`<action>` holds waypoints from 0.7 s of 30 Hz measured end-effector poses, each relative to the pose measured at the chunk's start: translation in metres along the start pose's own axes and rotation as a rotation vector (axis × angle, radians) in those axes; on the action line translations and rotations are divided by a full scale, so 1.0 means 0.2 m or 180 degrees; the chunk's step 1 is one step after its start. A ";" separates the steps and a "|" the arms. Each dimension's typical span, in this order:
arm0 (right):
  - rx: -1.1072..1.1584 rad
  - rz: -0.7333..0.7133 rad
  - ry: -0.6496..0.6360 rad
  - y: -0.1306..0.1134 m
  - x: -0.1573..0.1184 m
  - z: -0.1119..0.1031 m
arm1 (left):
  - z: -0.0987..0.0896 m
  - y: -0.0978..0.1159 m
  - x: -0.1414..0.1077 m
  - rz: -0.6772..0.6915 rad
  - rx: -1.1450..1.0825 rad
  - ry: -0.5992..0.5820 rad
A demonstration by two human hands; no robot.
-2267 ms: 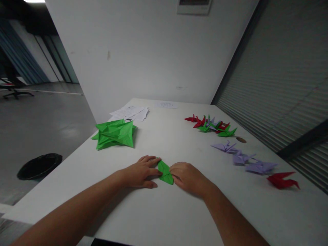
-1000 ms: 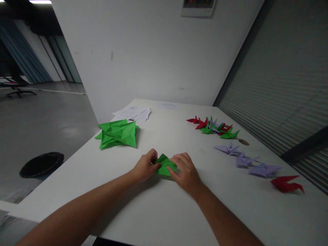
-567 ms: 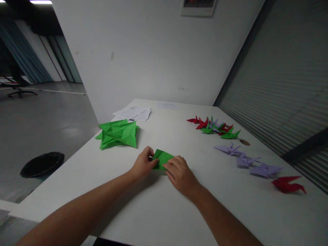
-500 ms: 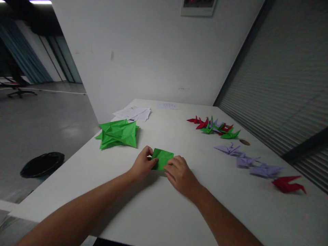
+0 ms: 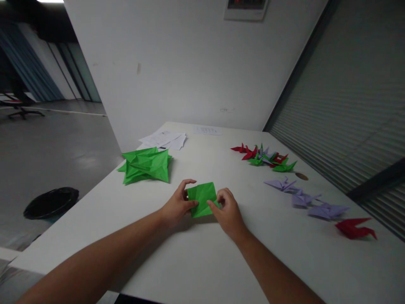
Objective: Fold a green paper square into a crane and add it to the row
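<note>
A small, roughly square piece of folded green paper point(image 5: 202, 196) is held just above the table between both hands. My left hand point(image 5: 179, 203) pinches its left side, thumb on the front face, with the index finger stretched along the upper left corner. On the opposite side my right hand point(image 5: 228, 211) grips the lower right edge between thumb and curled fingers. Faint crease lines run across the paper. Its back, and the fingertips behind it, are hidden.
Creased green sheets point(image 5: 147, 165) are piled at the left, before white printed papers point(image 5: 164, 138). On the right lie purple paper cranes point(image 5: 302, 198), a red crane point(image 5: 356, 228) and a mixed cluster of cranes point(image 5: 264, 157). A black-lined bin point(image 5: 50, 202) stands beyond the table's left edge.
The green paper has turned slightly and shows more of its face. My right hand has shifted a little right, its thumb now on the front. My left index finger has stretched out.
</note>
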State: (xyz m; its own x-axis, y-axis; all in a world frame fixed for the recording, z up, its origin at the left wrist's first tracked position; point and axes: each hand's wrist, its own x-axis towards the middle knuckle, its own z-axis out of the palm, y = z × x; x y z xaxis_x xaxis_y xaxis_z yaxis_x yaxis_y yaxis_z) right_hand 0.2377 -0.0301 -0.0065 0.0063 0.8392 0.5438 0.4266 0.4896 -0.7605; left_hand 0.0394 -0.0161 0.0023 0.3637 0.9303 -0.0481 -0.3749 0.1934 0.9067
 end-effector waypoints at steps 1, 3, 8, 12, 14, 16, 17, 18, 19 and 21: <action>0.0227 0.0206 0.0058 0.02 0.00 0.01 | 0.00 0.00 0.00 -0.0040 -0.0065 -0.0095; 0.0805 0.0619 -0.0013 0.04 0.00 0.02 | 0.00 0.00 -0.01 -0.0101 -0.0196 -0.0206; 0.1926 0.1428 -0.0618 0.01 0.00 0.02 | -0.01 -0.01 0.00 -0.0187 -0.0347 -0.0241; 0.2106 0.1592 -0.0855 -0.02 0.00 0.00 | -0.01 -0.03 0.01 -0.0214 -0.0122 -0.0186; 0.2022 0.1577 -0.0872 -0.03 0.00 -0.01 | -0.02 -0.03 0.01 -0.0013 0.0144 -0.0096; 0.1884 0.1572 -0.0911 -0.03 0.00 -0.01 | -0.02 -0.03 0.02 0.0241 0.0439 -0.0023; 0.1813 0.1567 -0.0929 -0.04 0.00 -0.01 | -0.02 -0.03 0.03 0.0315 0.0557 0.0002; 0.1748 0.1554 -0.0942 -0.03 0.00 -0.01 | -0.03 -0.03 0.03 0.0344 0.0640 0.0026; 0.1692 0.1533 -0.0951 -0.03 0.00 -0.01 | -0.03 -0.03 0.03 0.0337 0.0689 0.0046; 0.1598 0.1469 -0.0964 -0.02 0.00 -0.01 | -0.03 -0.02 0.03 0.0306 0.0727 0.0073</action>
State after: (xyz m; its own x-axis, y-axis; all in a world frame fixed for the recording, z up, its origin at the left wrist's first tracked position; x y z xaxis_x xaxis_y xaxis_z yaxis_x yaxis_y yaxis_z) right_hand 0.2384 -0.0326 -0.0018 -0.1958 0.9786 0.0637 -0.0239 0.0602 -0.9979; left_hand 0.0393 -0.0094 -0.0045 0.3152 0.9483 0.0359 -0.2034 0.0305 0.9786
